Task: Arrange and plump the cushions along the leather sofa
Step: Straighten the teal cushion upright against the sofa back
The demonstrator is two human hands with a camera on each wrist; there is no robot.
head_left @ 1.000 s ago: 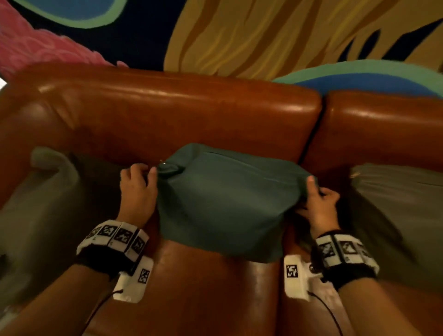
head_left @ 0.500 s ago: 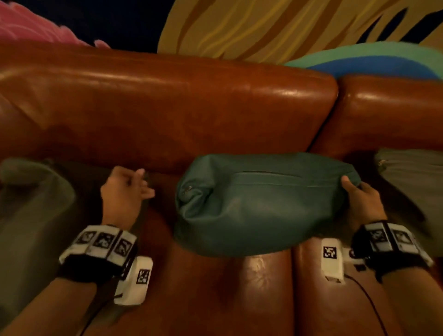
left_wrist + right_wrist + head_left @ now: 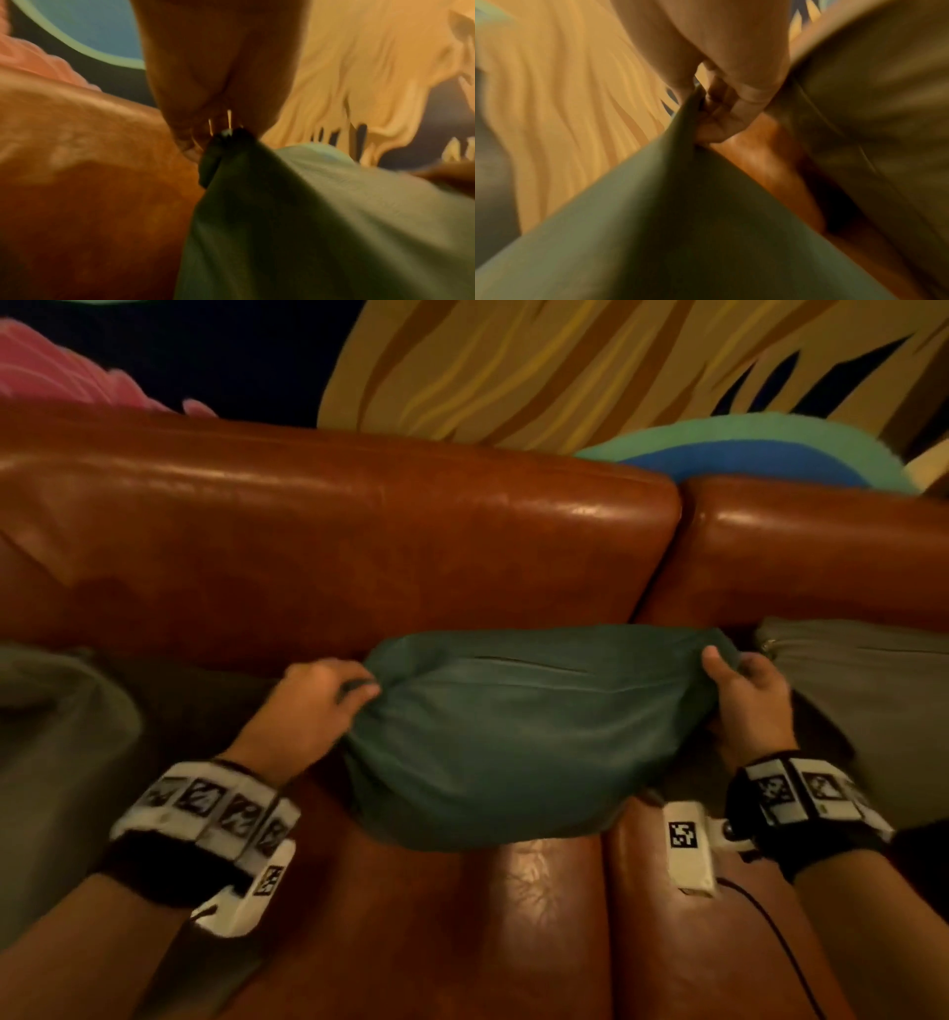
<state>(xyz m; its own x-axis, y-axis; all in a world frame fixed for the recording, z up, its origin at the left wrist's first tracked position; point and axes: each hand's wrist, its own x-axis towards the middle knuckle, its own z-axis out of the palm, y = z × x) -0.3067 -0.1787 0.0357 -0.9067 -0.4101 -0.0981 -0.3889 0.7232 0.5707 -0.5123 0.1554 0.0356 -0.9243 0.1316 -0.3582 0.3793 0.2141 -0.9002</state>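
Observation:
A dark teal cushion [image 3: 524,737] stands on the brown leather sofa seat [image 3: 436,942], leaning toward the backrest [image 3: 334,546]. My left hand [image 3: 328,695] pinches its upper left corner, and the left wrist view shows that corner [image 3: 221,146] bunched between my fingertips. My right hand [image 3: 739,690] grips the upper right corner, thumb on the front face; in the right wrist view the teal cloth [image 3: 680,203] is drawn taut from my curled fingers [image 3: 718,121]. An olive cushion [image 3: 56,762] lies at the left, another olive cushion [image 3: 873,711] at the right.
A gap [image 3: 662,577] splits the backrest into two sections just behind the teal cushion's right end. A painted wall [image 3: 565,367] with yellow, pink and blue shapes rises behind the sofa. Bare leather seat shows in front of the cushion.
My left hand let go of the left corner half a second ago and now pinches it again. The right hand has kept its hold. The cushion sits lower in view.

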